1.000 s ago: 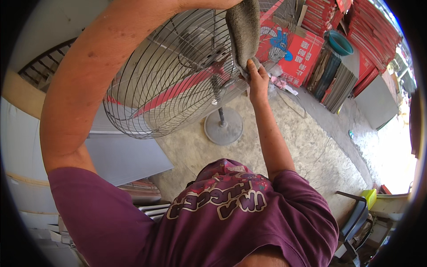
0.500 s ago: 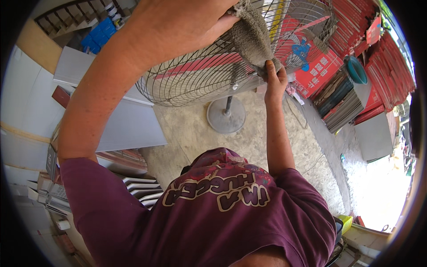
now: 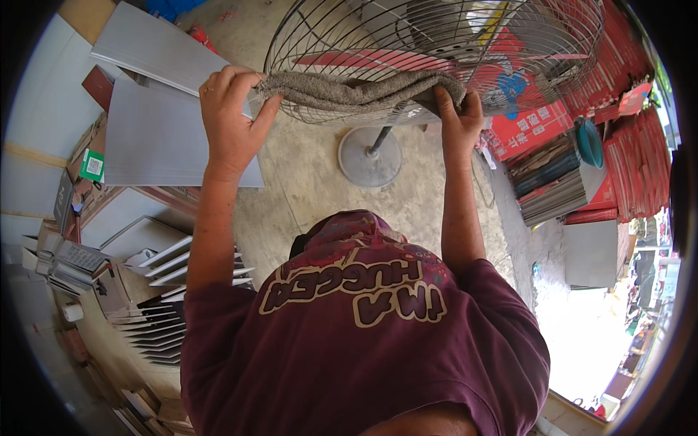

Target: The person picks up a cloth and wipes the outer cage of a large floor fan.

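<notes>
A grey-brown cloth [image 3: 349, 93], folded lengthwise, is stretched between my two hands. My left hand [image 3: 231, 116] pinches its left end, thumb underneath. At the other end my right hand [image 3: 458, 120] grips the cloth, thumb pressed on top of it. Behind the cloth is the wire cage of a large pedestal fan [image 3: 327, 43], with reddish blades inside. The cloth lies against or just in front of the cage's lower near side; I cannot tell how firmly it touches. Below, the fan's pole runs down to a round grey base [image 3: 369, 156].
Grey flat panels [image 3: 171, 138] lean at the left, above a rack of thin white boards [image 3: 163, 312]. On the right stand stacked red cartons [image 3: 636, 152], a teal basin [image 3: 589, 144] and a grey board [image 3: 590, 254]. Bright daylight falls at the lower right.
My left hand has come down and left from the upper middle. The cloth has gone from bunched and hanging to stretched out sideways. The view has shifted, with the fan now further right.
</notes>
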Tool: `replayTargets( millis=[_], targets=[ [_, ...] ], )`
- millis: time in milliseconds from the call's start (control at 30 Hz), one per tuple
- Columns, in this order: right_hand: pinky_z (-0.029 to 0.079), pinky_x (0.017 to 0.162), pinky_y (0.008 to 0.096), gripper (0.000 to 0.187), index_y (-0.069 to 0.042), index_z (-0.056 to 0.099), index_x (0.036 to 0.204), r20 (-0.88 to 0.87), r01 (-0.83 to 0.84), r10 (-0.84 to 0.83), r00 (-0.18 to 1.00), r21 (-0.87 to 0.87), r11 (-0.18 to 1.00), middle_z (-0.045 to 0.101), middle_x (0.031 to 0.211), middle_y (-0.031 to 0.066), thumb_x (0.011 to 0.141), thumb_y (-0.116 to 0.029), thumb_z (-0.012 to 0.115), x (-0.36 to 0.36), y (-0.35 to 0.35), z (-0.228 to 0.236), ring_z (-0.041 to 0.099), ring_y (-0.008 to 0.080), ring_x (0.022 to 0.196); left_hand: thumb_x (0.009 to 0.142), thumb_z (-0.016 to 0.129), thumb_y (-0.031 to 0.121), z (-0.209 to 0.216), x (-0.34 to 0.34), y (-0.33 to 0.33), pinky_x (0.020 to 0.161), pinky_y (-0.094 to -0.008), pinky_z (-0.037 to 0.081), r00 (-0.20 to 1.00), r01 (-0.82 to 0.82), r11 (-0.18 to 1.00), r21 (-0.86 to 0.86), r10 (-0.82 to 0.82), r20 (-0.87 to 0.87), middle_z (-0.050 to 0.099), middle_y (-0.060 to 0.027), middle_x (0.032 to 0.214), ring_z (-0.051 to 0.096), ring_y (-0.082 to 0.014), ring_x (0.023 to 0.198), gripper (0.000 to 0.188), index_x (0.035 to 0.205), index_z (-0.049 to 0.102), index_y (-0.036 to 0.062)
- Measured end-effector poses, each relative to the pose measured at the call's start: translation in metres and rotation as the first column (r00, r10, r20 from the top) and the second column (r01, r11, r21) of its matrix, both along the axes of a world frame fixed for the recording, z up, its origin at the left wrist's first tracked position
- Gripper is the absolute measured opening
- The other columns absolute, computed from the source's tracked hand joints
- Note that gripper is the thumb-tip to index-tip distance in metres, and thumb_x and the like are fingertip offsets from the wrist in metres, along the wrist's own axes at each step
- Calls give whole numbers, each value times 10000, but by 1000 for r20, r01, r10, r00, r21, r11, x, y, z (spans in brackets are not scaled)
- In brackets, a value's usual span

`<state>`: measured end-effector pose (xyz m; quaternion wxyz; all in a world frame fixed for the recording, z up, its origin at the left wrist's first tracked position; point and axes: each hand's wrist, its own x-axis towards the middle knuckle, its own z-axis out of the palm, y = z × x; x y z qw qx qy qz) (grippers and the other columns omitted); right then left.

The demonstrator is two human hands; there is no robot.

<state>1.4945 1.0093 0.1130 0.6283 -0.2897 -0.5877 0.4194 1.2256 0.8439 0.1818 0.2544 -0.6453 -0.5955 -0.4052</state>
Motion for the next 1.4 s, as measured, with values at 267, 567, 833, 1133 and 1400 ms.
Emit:
replayTargets(
  millis=[267,567,833,1133,1400],
  targets=[
    [452,653,229,256,-18,596,895,356,46,-106,928,174,984,582,809,22,709,-76,764,-22,-17,0,537,92,710,742,757,188,-179,-15,-3,597,-255,393,367,87,993,-83,46,929,544,-8,734,482,-108,665,261,840,590,13],
    [507,618,323,315,-104,612,948,682,-302,-112,723,458,836,595,899,45,658,-84,734,-71,-70,41,618,247,758,785,693,257,-266,4,26,591,-246,377,-157,286,943,-171,223,962,571,48,755,495,-79,652,169,843,620,116],
    [516,638,307,353,-122,631,956,758,-564,-248,604,625,539,585,876,27,614,-113,717,-119,-85,63,612,205,787,799,672,176,-266,32,58,473,-228,314,-550,349,937,22,186,814,479,52,636,417,-57,525,137,797,546,124],
    [464,578,276,118,-87,551,707,672,-646,-422,608,728,228,493,705,10,612,-122,612,-164,-86,85,541,164,705,829,641,247,-267,39,67,590,-296,430,-574,352,936,8,210,792,548,30,714,527,-102,624,141,866,559,139],
    [448,634,289,87,-78,545,660,632,-614,-467,618,759,215,507,690,20,634,-143,596,-175,-71,112,548,186,713,839,649,245,-251,42,57,630,-300,437,-608,366,912,186,83,789,537,35,748,520,-105,652,168,937,558,141]
  ],
)
